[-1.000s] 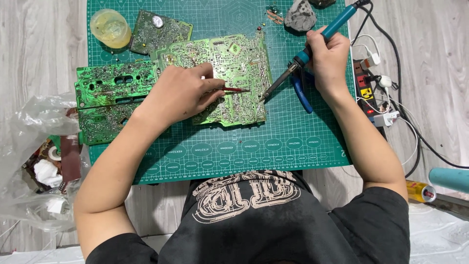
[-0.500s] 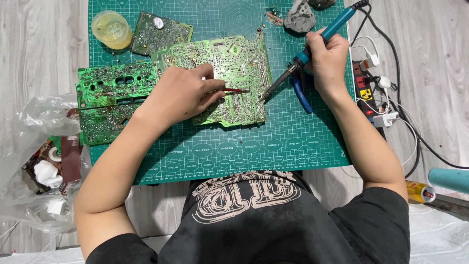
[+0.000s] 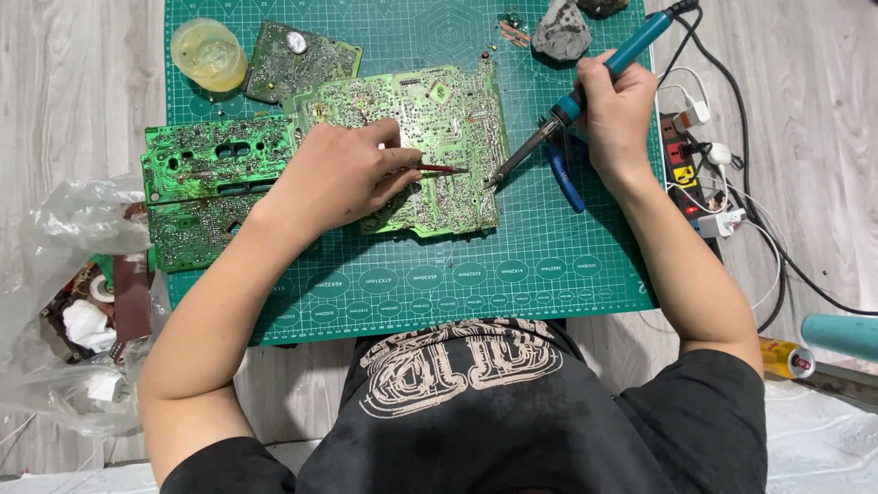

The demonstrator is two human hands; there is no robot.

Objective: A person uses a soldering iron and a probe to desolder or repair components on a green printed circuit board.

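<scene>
While the left hand is pinching a thin red-handled tool, the right hand is gripping a soldering iron.

Both tips are meeting on the big circuit board lying flat on the green mat; it looks stiff, light and fragile (best held by its edges). Three more boards are lying alongside.

Single head-worn view, looking almost straight down from above the chest. Close enough to fill the frame with the green mat, both forearms and the boards; floor at both sides, shirt along the bottom edge. No second view to compare.
</scene>
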